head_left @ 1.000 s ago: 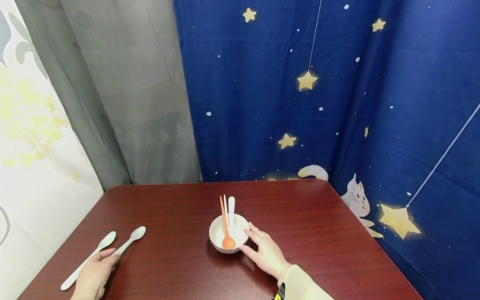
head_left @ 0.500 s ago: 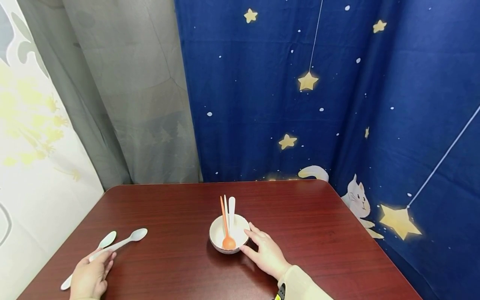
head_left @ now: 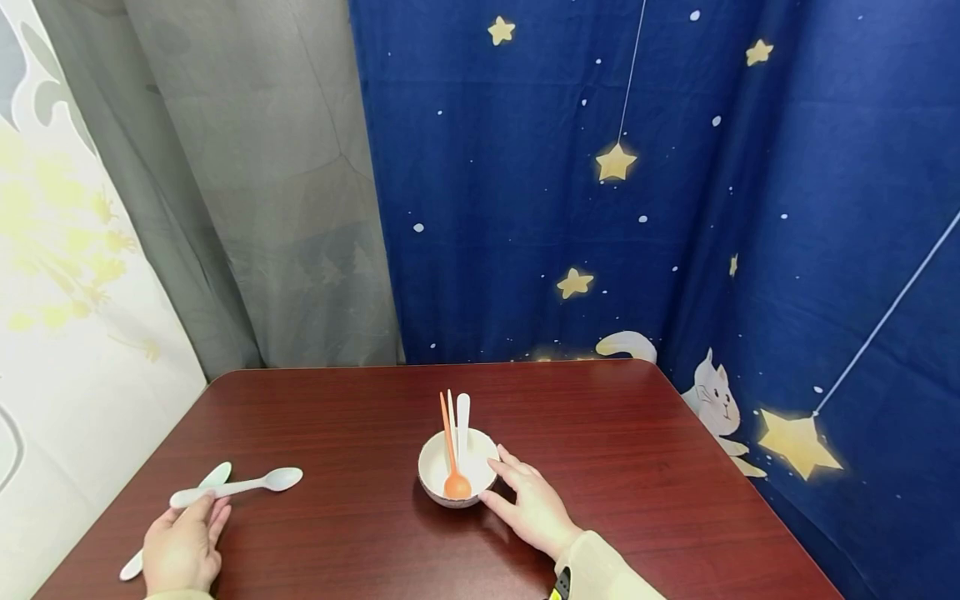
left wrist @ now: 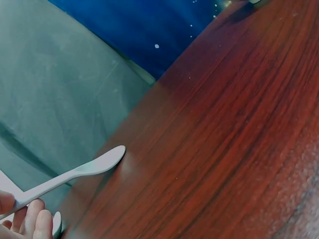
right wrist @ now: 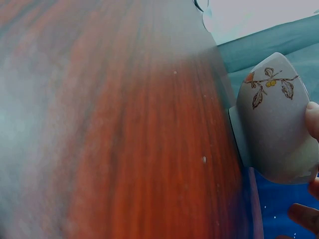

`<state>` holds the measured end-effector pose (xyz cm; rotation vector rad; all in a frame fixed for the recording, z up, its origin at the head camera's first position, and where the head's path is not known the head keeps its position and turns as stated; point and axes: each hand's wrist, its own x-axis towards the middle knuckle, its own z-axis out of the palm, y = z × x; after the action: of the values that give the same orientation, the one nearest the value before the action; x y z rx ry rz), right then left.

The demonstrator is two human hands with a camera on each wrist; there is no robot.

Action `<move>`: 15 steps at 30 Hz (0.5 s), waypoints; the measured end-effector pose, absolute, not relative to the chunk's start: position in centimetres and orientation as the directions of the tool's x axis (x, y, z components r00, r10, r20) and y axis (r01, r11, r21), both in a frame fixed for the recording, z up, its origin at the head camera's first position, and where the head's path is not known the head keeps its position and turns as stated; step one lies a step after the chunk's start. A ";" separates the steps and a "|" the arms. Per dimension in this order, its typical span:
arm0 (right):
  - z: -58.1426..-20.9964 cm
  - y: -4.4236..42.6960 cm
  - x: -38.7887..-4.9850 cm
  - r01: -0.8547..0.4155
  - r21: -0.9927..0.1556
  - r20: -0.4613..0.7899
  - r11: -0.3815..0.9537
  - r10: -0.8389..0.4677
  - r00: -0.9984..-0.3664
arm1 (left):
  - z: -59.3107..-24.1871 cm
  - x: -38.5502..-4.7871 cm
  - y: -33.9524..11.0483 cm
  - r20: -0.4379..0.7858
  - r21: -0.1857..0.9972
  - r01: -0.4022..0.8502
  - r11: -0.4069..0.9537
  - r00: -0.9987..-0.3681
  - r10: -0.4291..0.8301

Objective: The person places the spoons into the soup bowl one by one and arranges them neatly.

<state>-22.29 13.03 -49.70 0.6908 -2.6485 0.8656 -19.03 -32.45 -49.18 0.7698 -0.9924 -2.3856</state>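
Note:
Near the left side of the table, my left hand pinches a white spoon by its handle, the bowl end pointing right. Under it lies a second spoon with a pale green head, partly hidden by the hand. In the left wrist view the held spoon appears edge-on. My right hand holds the right side of a small white bowl at its rim. An orange spoon, a white-handled utensil and a thin pale handle stand in the bowl. Leaf drawings decorate its outside.
The dark red wooden table has its far edge against a grey curtain and a blue star-patterned curtain. A white patterned cloth hangs at the left. A watch is on the right wrist.
The left hand has lifted its white spoon and swung it from slanting to nearly level, over the pale green spoon. The right hand and bowl have stayed in place.

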 end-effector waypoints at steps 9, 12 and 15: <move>-49.6 13.0 -22.3 -0.516 -0.488 0.386 0.704 -0.357 -0.851 | -49.1 -19.0 -32.4 -0.314 0.799 0.134 -0.586 -0.739 -0.596; -49.6 13.0 -22.2 -0.515 -0.486 0.386 0.706 -0.356 -0.851 | -49.1 -19.1 -32.4 -0.292 0.824 0.129 -0.552 -0.738 -0.608; -49.6 13.0 -22.2 -0.514 -0.486 0.384 0.707 -0.356 -0.852 | -49.2 -19.2 -32.4 -0.281 0.834 0.129 -0.537 -0.737 -0.614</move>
<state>-22.25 12.98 -49.57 0.6905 -2.6534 0.8710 -19.22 -32.39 -49.17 0.7858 -1.1749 -2.2879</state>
